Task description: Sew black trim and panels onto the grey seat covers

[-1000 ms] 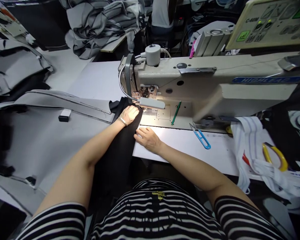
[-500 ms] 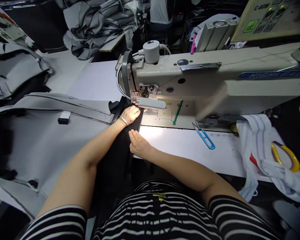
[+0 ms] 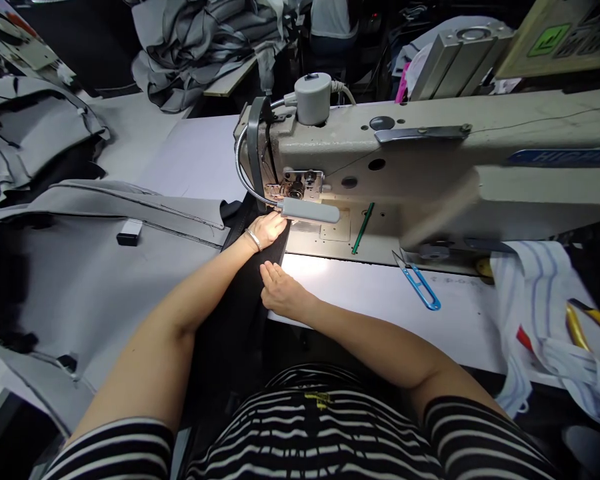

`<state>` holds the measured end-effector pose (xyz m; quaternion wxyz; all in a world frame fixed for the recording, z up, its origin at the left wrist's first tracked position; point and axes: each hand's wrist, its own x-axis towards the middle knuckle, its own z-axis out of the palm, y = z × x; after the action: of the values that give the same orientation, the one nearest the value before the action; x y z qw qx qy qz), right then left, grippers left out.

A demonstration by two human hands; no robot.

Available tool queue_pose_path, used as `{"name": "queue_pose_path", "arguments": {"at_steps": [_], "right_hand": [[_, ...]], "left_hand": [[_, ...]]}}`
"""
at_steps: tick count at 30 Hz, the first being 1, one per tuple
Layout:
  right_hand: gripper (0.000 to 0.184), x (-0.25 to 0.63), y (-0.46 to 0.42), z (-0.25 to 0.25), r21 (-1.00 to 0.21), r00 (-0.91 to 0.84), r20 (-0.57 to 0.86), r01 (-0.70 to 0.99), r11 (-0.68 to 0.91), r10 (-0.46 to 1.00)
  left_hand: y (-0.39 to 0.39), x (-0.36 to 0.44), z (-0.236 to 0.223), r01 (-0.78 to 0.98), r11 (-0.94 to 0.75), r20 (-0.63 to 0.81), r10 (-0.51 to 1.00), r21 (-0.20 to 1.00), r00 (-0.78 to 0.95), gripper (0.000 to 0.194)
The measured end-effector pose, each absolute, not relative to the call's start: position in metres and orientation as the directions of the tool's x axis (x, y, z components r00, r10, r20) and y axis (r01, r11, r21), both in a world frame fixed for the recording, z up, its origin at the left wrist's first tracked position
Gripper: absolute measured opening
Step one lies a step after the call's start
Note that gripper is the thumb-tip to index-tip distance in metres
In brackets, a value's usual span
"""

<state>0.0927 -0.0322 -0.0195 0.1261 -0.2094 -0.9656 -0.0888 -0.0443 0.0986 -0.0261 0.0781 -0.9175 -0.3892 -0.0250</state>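
Note:
A strip of black fabric [image 3: 245, 280] runs from my lap up to the needle area of a sewing machine [image 3: 360, 160]. My left hand [image 3: 269, 230], with a bracelet on its wrist, lies on the fabric just in front of the needle area, fingers bent and gathered on the cloth. Nearer to me, my right hand [image 3: 281, 288] pinches the fabric's right edge, its fingers together. A grey lamp [image 3: 310, 211] hides the needle. Joined to the black strip, a large grey fabric piece [image 3: 170, 267] spreads out to the left.
On the machine bed lies a green stick [image 3: 363, 229]. Blue thread snips [image 3: 417, 283] rest to its right, then striped white webbing [image 3: 535, 293] and yellow-handled scissors [image 3: 597, 327]. A small black-and-white block [image 3: 130, 233] sits on the grey piece. Grey fabric [image 3: 195, 47] is heaped behind.
The view has shifted slightly, so the machine and tools appear farther right. Both hands keep nearly the same place on the black fabric.

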Motion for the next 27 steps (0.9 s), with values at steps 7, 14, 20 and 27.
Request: {"name": "queue_pose_path", "arguments": {"at_steps": [7,14,20,27], "right_hand": [[0.026,0.096,-0.032,-0.015,0.125,-0.886,0.275,0.417,0.900,0.372],[0.025,0.100,-0.026,-0.014,0.085,-0.888,0.247,0.419,0.904,0.389],[0.022,0.102,-0.016,-0.017,0.012,-0.866,0.233,0.458,0.889,0.443],[0.024,0.089,-0.068,-0.016,0.058,-0.637,0.255,0.761,0.646,0.727]], "left_hand": [[0.100,-0.042,-0.026,0.749,-0.657,0.109,0.741,-0.091,0.663,0.035],[0.086,-0.041,-0.023,0.808,-0.588,0.136,0.798,-0.042,0.587,0.031],[0.085,-0.034,-0.023,0.872,-0.485,0.158,0.868,0.063,0.471,0.030],[0.028,-0.032,-0.010,0.926,-0.314,0.012,0.948,0.209,0.319,0.049]]}}
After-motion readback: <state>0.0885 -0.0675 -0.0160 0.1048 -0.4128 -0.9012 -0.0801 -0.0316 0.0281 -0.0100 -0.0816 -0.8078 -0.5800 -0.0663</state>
